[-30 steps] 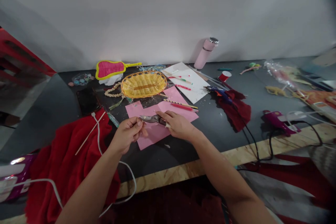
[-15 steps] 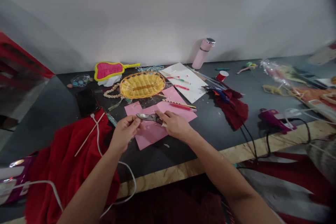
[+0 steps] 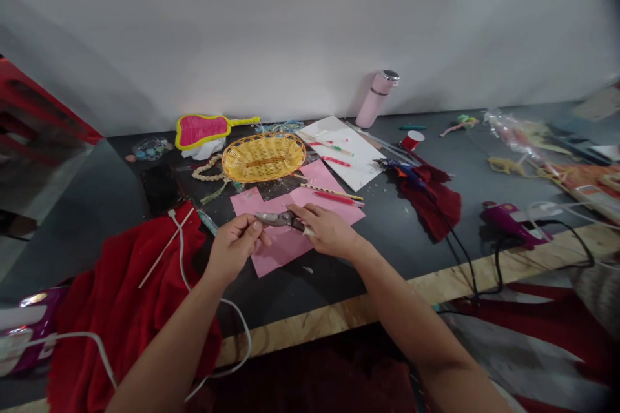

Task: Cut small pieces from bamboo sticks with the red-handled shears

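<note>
Cloth (image 3: 130, 271) lies at left, likely soft and limp. Next, the left hand (image 3: 231, 246) has thumb and fingers pinched together at the clippers' (image 3: 277, 219) tip; anything held there is too small to tell. The clippers, over pink paper (image 3: 276, 257), should be stiff and fairly heavy, best held by the handles, where the right hand (image 3: 332, 232) grips.

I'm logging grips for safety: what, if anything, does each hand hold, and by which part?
The right hand holds the pruning shears by the handles. The left hand is at the blade end; what it pinches cannot be told.
</note>
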`<state>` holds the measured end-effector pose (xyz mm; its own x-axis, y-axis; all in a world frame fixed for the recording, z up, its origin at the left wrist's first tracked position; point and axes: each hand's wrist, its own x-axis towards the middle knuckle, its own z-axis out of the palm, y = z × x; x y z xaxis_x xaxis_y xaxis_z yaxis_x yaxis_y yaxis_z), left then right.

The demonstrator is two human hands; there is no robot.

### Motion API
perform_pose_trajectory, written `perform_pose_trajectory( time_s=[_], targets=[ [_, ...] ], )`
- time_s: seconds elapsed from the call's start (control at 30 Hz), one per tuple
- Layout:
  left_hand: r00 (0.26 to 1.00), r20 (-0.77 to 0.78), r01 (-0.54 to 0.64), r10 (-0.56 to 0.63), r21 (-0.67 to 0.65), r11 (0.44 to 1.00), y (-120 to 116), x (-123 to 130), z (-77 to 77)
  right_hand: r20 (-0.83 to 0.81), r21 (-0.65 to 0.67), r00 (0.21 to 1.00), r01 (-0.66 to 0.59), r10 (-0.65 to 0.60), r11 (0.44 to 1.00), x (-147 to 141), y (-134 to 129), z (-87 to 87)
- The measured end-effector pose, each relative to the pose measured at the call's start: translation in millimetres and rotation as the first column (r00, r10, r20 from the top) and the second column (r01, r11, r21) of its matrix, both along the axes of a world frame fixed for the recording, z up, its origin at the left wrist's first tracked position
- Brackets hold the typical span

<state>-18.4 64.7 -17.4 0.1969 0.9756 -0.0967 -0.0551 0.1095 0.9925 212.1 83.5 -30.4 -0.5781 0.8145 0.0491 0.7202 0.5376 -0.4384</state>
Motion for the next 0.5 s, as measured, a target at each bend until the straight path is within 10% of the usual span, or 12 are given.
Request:
perform_pose_trajectory(
  time_s=[0.27, 0.5],
  targets=[
    [0.994, 0.087, 0.082, -0.066, -0.197, 0.977, 4, -2, 3.1, 0.065, 0.021, 0.998, 0.002, -0.003, 1.000, -7, 0, 0.5],
    [0.909, -0.374, -0.115, 0.187, 0.206, 0.972, 6, -2, -3.6, 0.216, 0.054, 0.958, 0.179, -0.186, 0.982, -24, -10, -1.9]
  ],
)
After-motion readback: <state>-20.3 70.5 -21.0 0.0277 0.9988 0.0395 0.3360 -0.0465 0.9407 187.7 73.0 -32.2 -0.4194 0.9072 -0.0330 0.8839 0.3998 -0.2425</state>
